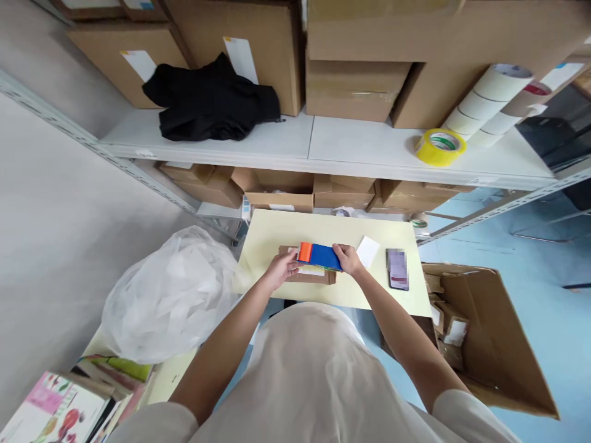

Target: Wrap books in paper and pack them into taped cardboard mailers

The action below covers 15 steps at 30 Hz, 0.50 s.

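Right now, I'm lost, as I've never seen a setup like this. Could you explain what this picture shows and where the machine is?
There's no robot here, just a person working with bare hands. The single picture comes from a camera worn on the head, looking forward and down, so the arms reach away from you.

The left hand and right hand hold a flat blue-and-orange item between them, one at each end. What it is, I can't tell. Below it, on the pale yellow table, lies a brown cardboard package. To the right are a white rectangular piece and a phone. Shelving with boxes stands behind.
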Each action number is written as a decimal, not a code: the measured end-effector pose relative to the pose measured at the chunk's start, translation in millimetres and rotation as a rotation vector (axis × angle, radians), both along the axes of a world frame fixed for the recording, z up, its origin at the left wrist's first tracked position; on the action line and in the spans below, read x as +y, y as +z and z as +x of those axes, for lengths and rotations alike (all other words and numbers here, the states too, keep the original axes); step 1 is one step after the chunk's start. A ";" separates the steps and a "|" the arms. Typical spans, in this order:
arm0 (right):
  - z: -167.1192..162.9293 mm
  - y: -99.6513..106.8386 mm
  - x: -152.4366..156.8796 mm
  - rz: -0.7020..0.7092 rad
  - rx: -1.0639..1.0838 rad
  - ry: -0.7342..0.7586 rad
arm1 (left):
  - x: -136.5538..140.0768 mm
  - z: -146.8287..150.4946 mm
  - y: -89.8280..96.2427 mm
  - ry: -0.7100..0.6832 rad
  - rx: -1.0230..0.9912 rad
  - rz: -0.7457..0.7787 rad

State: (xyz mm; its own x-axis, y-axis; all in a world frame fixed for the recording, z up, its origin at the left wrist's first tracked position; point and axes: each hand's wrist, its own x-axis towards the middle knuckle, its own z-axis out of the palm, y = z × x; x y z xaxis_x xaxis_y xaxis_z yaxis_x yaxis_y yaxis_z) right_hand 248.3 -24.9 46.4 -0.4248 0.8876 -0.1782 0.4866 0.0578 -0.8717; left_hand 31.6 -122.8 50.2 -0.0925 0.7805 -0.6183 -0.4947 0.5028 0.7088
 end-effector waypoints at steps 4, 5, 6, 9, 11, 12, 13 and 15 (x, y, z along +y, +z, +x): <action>-3.0 2.3 -1.9 0.003 0.002 -0.016 | -1.3 -3.0 1.7 -0.077 0.197 0.041; -3.7 3.0 -2.4 -0.002 0.005 -0.014 | -1.5 -3.8 1.6 -0.098 0.239 0.052; -4.6 4.1 -3.1 -0.004 0.006 -0.008 | -1.7 -4.6 1.4 -0.112 0.297 0.061; -9.3 10.6 -5.7 0.031 -0.010 0.006 | -1.4 -6.4 0.2 -0.115 0.503 0.086; -14.7 18.0 -7.6 0.070 -0.031 0.000 | -1.3 -7.9 -0.3 -0.095 0.567 0.109; -17.6 22.4 -8.3 0.091 -0.046 -0.001 | -1.5 -9.4 -0.5 -0.088 0.574 0.121; -20.2 27.0 -8.8 0.113 -0.064 0.007 | -2.1 -11.6 -0.5 -0.083 0.582 0.129; -22.6 36.2 -9.3 0.154 -0.107 0.034 | -4.8 -19.8 -0.8 -0.066 0.593 0.139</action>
